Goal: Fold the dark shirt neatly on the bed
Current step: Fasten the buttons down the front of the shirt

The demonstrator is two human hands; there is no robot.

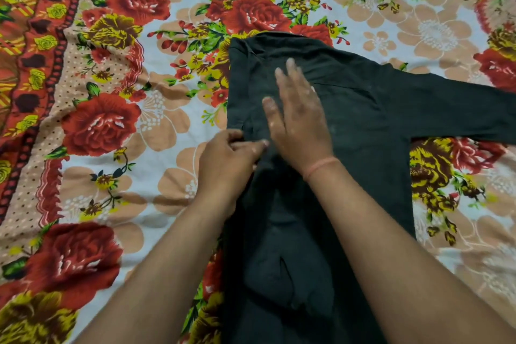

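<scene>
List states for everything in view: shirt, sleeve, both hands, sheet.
dark shirt: flat on the bed, left side looks folded in, folding not finished
sleeve: stretched out to the right of the view, unfolded
left hand: pinches the shirt's left edge
right hand: flat on the shirt, fingers straight
wrist band: on the right wrist
floral bedsheet: spread under the shirt, slightly wrinkled

no readable text, no labels, no brand marks, no numbers, no signs anywhere in view
</scene>
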